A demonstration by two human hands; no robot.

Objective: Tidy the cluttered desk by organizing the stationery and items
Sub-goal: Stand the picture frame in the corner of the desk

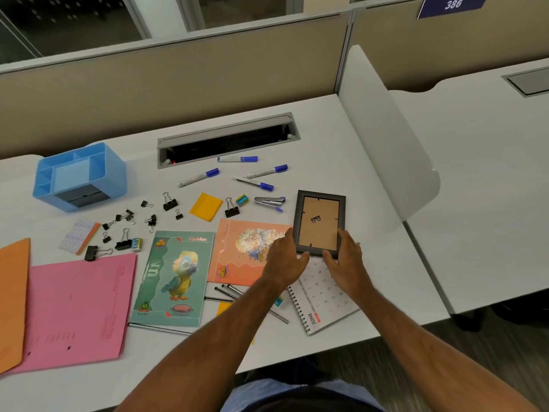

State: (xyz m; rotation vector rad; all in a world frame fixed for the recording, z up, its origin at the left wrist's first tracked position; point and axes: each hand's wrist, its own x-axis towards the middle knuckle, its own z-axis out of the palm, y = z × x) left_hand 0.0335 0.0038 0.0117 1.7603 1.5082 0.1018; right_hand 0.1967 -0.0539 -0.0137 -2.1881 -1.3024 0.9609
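A black picture frame (319, 221) shows its brown backing and is held over the desk's right side. My left hand (285, 258) grips its lower left corner and my right hand (346, 257) grips its lower right edge. Under them lies a spiral calendar (322, 298) open at June. A blue desk organizer (80, 176) stands at the back left. Several blue-capped markers (199, 177) and black binder clips (170, 202) are scattered across the middle of the desk. A green notebook (173, 278) and a salmon notebook (237, 251) lie flat.
A pink folder (74, 310) and an orange envelope (12, 292) lie at the front left. A stapler (270, 202), yellow sticky notes (205, 206), erasers (242, 200), several pens (228, 292) and a label sheet (78, 236) are spread about. An open cable tray (225, 141) sits at the back, a white divider (386, 138) on the right.
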